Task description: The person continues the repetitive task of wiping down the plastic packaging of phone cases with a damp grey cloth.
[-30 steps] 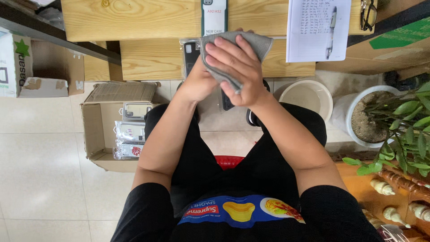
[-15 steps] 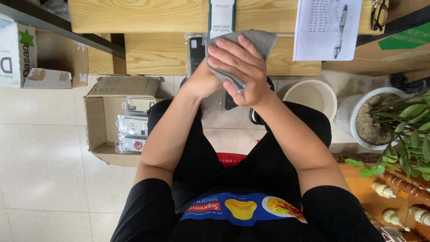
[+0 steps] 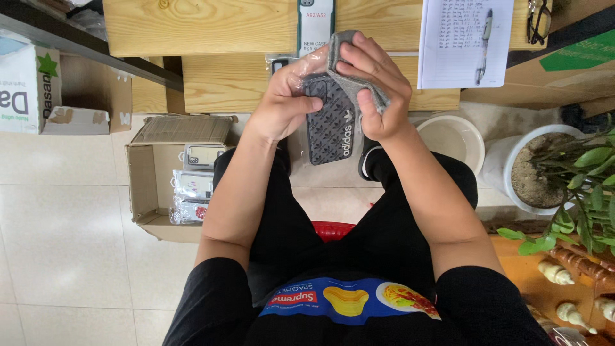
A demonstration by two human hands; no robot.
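Observation:
A dark patterned phone case in a clear plastic sleeve (image 3: 332,125) is held upright in front of me over my lap. My left hand (image 3: 282,102) grips its left edge and the plastic. My right hand (image 3: 375,83) presses a folded grey cloth (image 3: 349,57) against the case's top right edge. Both hands are closed around what they hold. The case's upper part is hidden behind the cloth and my fingers.
A wooden table (image 3: 218,70) lies ahead with a packaged item (image 3: 316,19), a written sheet with a pen (image 3: 464,41) and glasses (image 3: 540,19). An open cardboard box of packaged cases (image 3: 186,179) stands on the floor left. A white bowl (image 3: 451,138) and potted plant (image 3: 564,173) sit right.
The cloth has slid off the case's front toward its top right, so the patterned face now shows. My left hand has shifted to grip the case's left edge.

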